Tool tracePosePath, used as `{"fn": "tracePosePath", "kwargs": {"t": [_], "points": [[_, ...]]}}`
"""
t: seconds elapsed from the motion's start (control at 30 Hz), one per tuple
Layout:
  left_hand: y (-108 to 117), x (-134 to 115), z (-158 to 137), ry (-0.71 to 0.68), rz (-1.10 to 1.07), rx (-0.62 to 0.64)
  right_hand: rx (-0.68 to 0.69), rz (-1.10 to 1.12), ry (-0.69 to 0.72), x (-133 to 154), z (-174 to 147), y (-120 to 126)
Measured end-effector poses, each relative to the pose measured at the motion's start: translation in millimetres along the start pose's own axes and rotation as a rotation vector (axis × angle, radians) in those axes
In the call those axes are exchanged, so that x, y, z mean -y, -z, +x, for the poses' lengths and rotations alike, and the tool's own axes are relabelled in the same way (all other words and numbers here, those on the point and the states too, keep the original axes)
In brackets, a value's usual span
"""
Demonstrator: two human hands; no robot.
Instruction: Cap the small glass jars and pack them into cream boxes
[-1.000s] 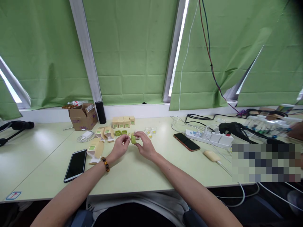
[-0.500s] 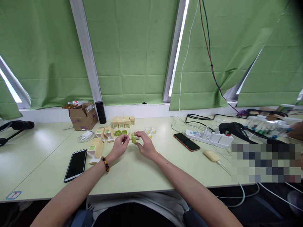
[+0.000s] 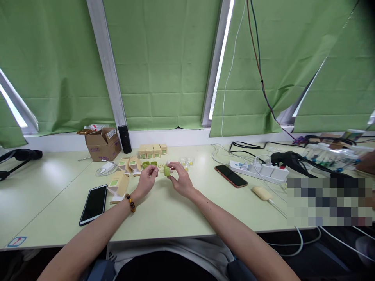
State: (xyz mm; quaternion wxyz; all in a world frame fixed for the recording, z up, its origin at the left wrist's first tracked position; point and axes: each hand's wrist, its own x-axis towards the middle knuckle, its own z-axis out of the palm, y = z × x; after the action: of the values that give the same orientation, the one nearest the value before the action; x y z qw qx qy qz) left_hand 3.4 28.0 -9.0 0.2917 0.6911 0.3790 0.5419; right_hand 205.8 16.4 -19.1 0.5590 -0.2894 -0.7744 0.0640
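Centrally, a small green case (image 3: 166, 171) is held above the table (image 3: 187, 218), near the middle of the work area. The right hand (image 3: 181, 181) grips it between the thumb below and the fingers above. The left hand (image 3: 147, 181), its fingertips drawn narrowly together, lies to the left of the case and apart from it; whether a small item sits in that pinch cannot be told. A beaded bracelet (image 3: 130, 203) encircles the left wrist.

Just behind the left hand rest green case parts (image 3: 149, 164). Beyond the right hand stand clear containers (image 3: 187, 161) with yellow spots, partly hidden by the fingers. Farther back, a row of four small cartons (image 3: 153, 151) stands side by side. Left of the left hand are three opened cartons (image 3: 118, 184) with green squares, two of them adjacent and one nearer the wearer.

Outward on the left lie a large black-screened phone (image 3: 93, 205), a white charger with coiled cable (image 3: 106, 169), a cardboard box (image 3: 102, 145) and a black cylinder (image 3: 124, 139). Outward on the right lie a second phone (image 3: 231, 175), a white power strip (image 3: 258, 171) and a cream-coloured device (image 3: 261, 192) attached to a white cable. Green blinds (image 3: 164, 66) close off the background.
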Motion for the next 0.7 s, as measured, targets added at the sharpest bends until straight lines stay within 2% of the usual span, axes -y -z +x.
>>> {"fn": "tracePosePath", "kwargs": {"t": [0.13,0.2,0.43,0.7], "points": [[4,6,3,0.007,-0.017,-0.073,-0.017,-0.002,-0.034,0,0,2],[6,7,3,-0.032,0.023,-0.08,-0.008,0.003,-0.041,2,0,3],[5,-6,-8,-0.335,0.222,0.069,0.044,-0.078,0.096,13,-1,4],[5,-9,-8,-0.502,0.325,0.087,-0.002,-0.045,0.201,15,1,2]]}}
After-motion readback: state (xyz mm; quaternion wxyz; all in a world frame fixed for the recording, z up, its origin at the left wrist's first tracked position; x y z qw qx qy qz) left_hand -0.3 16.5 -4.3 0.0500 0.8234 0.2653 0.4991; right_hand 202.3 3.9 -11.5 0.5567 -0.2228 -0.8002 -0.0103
